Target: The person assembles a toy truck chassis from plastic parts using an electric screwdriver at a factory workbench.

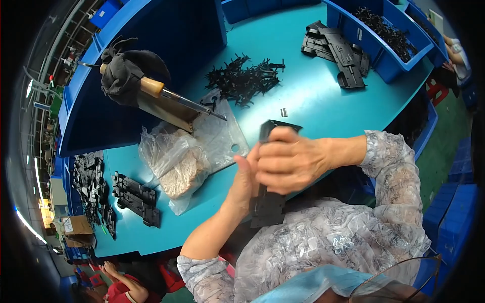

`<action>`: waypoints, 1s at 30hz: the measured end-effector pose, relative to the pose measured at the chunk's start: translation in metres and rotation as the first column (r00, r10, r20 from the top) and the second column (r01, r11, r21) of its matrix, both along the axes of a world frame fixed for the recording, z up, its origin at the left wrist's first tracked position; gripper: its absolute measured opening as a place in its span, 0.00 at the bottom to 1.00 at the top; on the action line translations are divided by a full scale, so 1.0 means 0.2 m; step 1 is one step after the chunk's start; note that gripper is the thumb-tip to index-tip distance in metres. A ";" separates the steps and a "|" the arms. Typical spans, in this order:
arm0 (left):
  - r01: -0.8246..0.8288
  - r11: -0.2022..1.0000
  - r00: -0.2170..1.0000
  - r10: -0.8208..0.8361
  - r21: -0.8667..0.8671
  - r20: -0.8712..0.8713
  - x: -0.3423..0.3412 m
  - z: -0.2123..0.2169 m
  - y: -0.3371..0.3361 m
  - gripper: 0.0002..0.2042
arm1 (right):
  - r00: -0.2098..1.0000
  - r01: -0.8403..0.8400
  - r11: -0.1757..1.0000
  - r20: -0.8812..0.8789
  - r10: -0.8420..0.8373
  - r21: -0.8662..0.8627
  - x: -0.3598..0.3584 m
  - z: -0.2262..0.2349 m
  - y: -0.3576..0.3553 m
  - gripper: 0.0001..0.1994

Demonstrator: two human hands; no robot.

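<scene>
Two hands closed on one long flat black moulded plastic plate [268, 202], held upright at chest level above the near edge of the teal surface [313, 96]. Right hand [290, 159] wrapped across the upper half, fingers curled over the front face, thumb side toward the top corner. Left hand [244, 179] pressed against the plate's left edge, thumb raised, palm behind; grip firm, no gap visible. Both forearms bent inward, elbows out, sleeves of pale patterned fabric. Progress, judged from layout: small stack of similar black plates [135, 198] lying at far left, another stack [336, 50] at upper right beside a blue plastic bin [384, 63] of small black parts. Loose heap of small black clips [245, 78] at centre, well apart from the hands. Clear plastic bag of tan material [177, 164] and a wooden-handled tool [166, 93] resting near it. Which stack counts as finished: cannot tell. Current plate evidently mid-handling, not yet set down.
</scene>
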State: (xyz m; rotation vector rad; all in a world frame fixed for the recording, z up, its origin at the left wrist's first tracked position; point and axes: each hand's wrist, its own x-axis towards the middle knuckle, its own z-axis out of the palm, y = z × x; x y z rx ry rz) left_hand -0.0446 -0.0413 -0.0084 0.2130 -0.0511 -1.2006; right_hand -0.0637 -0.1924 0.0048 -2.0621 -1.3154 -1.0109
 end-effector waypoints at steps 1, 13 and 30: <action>-0.125 0.884 0.964 0.000 0.451 0.267 0.02 0.06 0.00 0.23 | 0.994 0.099 0.995 0.049 -0.101 0.033 0.01 0.00 -0.03 0.15; -0.494 0.784 0.831 0.299 0.375 0.470 0.10 -0.09 -0.04 0.17 | 0.248 0.808 0.508 -0.611 -0.752 -0.297 0.63 -0.25 -0.64 0.14; -0.509 0.769 0.812 0.280 0.386 0.513 0.09 -0.14 0.01 0.21 | 0.468 0.857 0.506 -0.546 -0.694 0.091 0.55 -0.19 -0.61 0.10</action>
